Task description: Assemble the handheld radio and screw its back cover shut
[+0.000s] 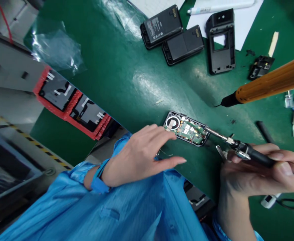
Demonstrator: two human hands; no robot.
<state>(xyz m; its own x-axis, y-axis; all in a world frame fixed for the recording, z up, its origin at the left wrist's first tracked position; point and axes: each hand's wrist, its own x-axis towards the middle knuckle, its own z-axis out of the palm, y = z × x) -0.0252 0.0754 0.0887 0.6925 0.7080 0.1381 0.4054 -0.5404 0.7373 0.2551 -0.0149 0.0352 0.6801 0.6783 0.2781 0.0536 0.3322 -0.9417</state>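
Note:
My left hand [139, 152] hovers at the left end of an opened handheld device [187, 130], thumb apart from the fingers and nothing held. The device shows a green circuit board and a round white-ringed part, which looks like a speaker. In my right hand [260, 170] is a soldering iron [252, 154] with a black handle. Its metal tip reaches the right end of the device's frame; whether it touches the board, I cannot tell. A small silvery metal piece [221, 152] shows beside the right fingers, partly hidden.
An orange electric screwdriver [272, 80] juts in from the right above the bench. Two black battery packs [162, 26] and a black housing [221, 60] lie at the back. Red trays [69, 113] with dark parts stand left, below a clear plastic bag [56, 47].

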